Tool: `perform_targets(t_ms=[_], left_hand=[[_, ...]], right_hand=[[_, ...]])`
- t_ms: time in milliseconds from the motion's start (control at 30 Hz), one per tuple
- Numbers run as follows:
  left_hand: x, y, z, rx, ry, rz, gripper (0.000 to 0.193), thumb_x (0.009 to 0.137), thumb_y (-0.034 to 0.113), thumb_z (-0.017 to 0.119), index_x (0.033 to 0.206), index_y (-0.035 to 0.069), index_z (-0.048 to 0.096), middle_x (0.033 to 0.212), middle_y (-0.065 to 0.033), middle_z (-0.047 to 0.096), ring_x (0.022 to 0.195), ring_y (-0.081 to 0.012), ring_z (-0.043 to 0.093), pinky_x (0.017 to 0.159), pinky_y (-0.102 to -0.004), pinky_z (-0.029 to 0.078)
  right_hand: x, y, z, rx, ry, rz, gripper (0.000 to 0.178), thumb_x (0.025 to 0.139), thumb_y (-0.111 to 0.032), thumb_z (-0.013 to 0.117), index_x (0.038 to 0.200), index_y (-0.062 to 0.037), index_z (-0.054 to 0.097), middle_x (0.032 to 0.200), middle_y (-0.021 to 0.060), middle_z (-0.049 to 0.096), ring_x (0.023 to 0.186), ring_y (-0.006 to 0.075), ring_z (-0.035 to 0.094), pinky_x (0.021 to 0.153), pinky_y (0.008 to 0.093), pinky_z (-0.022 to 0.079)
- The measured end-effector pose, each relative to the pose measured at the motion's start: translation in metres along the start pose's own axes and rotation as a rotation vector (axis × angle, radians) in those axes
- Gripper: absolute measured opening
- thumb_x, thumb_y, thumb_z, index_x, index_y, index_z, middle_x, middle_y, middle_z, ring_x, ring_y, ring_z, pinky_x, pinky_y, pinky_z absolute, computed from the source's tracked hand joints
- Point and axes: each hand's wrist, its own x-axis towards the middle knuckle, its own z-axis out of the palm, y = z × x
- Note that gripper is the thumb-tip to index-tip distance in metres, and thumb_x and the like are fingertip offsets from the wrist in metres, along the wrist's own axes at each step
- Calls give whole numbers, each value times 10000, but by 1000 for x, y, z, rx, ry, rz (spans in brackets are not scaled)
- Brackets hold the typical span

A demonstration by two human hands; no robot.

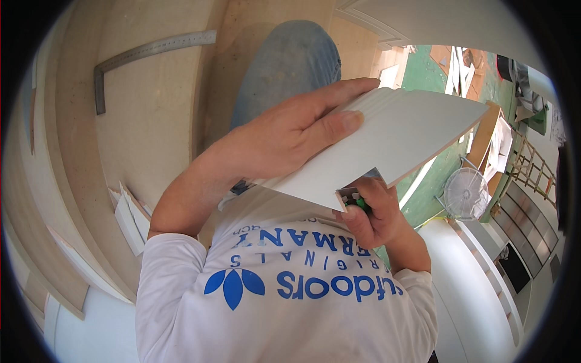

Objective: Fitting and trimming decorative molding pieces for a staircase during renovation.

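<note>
A white panel point(411, 130) is being held tilted in front of a white shirt point(290, 327), well off the wooden surface point(145, 121). Its grooved edge is being gripped by the left hand point(302, 130): the thumb is being laid across the white face, while the other fingers are being kept along the upper edge and partly hidden behind it. The hand is being closed only as far as the panel's thickness allows.

At the near corner, where the edge is being broken by an angular notch, the right hand point(378, 212) is being curled nearly shut around a small green tool point(361, 202), whose kind cannot be told because most of it is being covered. Along the panel's long right-hand edge, a thin brownish core is being shown. The far pointed end is being left untouched by either hand, and is being held out over the green floor point(417, 75), well apart from the round fan point(466, 192).

The upper edge is being brought near a knee in blue denim point(293, 66). On the left, an L-shaped metal square point(156, 47) is being borne by the surface, well apart from the left hand; nearer the left forearm, white strips point(129, 215) are being seen.
</note>
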Motion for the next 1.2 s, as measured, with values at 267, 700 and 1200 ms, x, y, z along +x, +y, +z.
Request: perform_targets(t_ms=[267, 700, 1200], left_hand=[[1, 2, 0, -38, -13, -59, 513, 1121, 282, 465, 1569, 37, 412, 1429, -120, 589, 1281, -174, 558, 1073, -301, 440], [2, 3, -1, 19, -3, -22, 509, 1122, 276, 462, 1573, 47, 408, 1411, -109, 599, 1264, -166, 567, 1063, -298, 448], [1, 1, -2, 35, -9, -4, 507, 1120, 273, 469, 1567, 41, 417, 1406, -113, 603, 1266, -169, 569, 1060, -298, 451]], right_hand=[[-23, 6, 9, 191, 183, 120, 376, 1037, -170, 521, 1221, 156, 491, 820, 153, 631, 579, 153, 587, 520, 253, 444], [-15, 5, 4, 148, 136, 22, 447, 1063, -123, 486, 1434, 90, 355, 888, 215, 631, 587, 163, 596, 523, 283, 492], [4, -3, -2, -31, 21, 18, 261, 1003, -155, 557, 1081, 94, 561, 721, 87, 632, 542, 150, 535, 524, 294, 437]])
